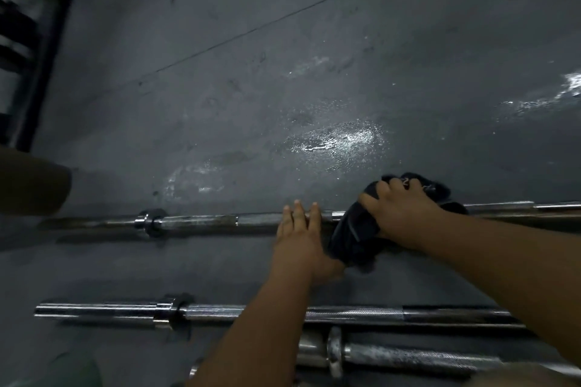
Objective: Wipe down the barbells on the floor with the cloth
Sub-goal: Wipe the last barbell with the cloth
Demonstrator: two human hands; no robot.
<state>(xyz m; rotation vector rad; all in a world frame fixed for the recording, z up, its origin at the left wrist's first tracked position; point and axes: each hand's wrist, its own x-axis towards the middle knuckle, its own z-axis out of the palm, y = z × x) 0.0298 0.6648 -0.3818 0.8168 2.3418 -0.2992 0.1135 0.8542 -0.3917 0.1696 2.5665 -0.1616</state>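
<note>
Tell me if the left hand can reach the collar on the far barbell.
Probably yes. The left hand rests on the far barbell, and the bar between it and the collar is bare; the cloth and right hand sit on its other side.

Three barbells (201, 221) (352, 314) (408, 358), one cloth (355, 236), two hands (298, 239) (405, 214).
</note>
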